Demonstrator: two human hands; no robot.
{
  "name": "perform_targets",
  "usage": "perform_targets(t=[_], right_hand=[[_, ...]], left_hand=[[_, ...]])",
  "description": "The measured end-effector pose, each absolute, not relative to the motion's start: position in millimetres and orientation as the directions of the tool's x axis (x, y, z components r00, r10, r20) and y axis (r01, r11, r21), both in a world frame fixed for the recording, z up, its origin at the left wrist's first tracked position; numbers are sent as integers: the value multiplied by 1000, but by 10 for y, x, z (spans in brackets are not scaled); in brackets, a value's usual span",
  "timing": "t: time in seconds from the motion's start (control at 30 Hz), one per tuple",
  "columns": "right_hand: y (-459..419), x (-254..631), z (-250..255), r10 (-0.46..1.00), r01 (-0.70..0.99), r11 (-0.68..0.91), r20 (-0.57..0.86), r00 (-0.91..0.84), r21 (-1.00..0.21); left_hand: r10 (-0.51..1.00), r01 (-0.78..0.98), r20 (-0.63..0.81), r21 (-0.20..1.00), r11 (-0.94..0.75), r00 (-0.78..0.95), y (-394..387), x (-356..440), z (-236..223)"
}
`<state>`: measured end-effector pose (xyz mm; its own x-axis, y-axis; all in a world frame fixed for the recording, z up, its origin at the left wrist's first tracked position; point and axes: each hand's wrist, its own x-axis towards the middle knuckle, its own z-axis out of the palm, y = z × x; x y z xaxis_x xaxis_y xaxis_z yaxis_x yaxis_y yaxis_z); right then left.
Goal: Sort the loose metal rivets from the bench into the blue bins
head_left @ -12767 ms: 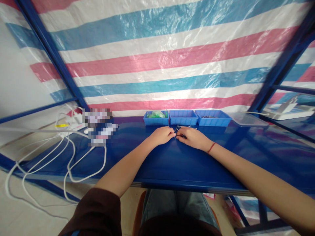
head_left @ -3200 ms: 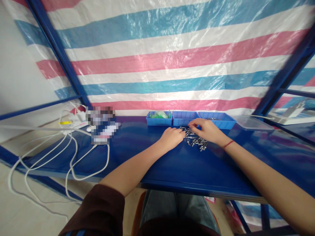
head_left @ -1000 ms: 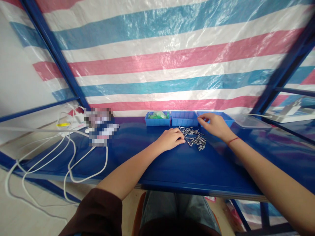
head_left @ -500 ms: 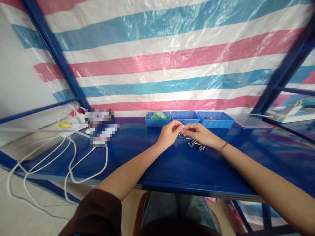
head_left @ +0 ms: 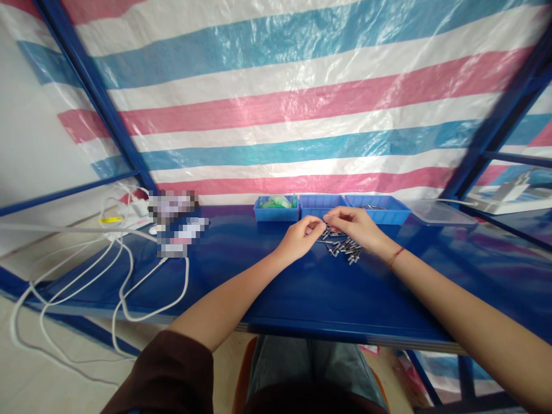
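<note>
My left hand (head_left: 301,237) is closed in a pinch, its fingertips by the upper left of a pile of small metal screw-like pieces (head_left: 345,248) on the blue table (head_left: 276,299). Whatever sits in that pinch is too small to name. Just right of it, my right hand (head_left: 351,226) also has thumb and fingers pressed together over the pile's upper edge. A tiny dark bit shows near its fingertips, but I cannot make out what it is. The two sets of fingertips are close together with a narrow gap between them.
Three blue bins line the back: a left bin (head_left: 276,215) with green and clear plastic, a middle bin (head_left: 317,202), and a right bin (head_left: 394,215) with metal pieces. A clear lid (head_left: 442,213) lies at right. White cables (head_left: 129,310) loop over the left side.
My hands have parted slightly from touching fingertips. The right hand has risen a little; the left has dipped and turned. More of the metal pile shows.
</note>
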<state>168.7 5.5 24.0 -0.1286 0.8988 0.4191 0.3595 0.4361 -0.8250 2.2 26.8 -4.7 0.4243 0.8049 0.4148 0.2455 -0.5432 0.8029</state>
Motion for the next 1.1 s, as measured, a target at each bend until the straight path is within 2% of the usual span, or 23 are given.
perform_targets(t=[0.27, 0.5, 0.63, 0.83, 0.9, 0.97, 1.1], right_hand=[[54, 1667, 207, 857, 364, 514, 480, -186, -777], [-5, 1674, 260, 764, 485, 632, 591, -259, -605], [9, 1723, 265, 769, 502, 620, 596, -233, -603], [125, 1795, 193, 817, 510, 562, 534, -217, -652], [203, 1887, 176, 834, 532, 514, 537, -128, -672], [278, 2041, 174, 838, 613, 407, 544, 46, -678], [351, 2428, 202, 768, 773, 65, 527, 365, -631]], left_hand=[[796, 254, 417, 792, -555, 440, 257, 21, -16], [761, 196, 509, 764, -615, 403, 307, 25, -36], [765, 192, 546, 756, -626, 341, 318, 19, -26], [808, 250, 521, 773, -583, 274, 323, -2, -5], [810, 291, 508, 759, -582, 292, 333, -13, -24], [773, 361, 509, 688, -630, 378, 333, -32, -51], [666, 524, 430, 412, -745, 610, 291, -67, -94]])
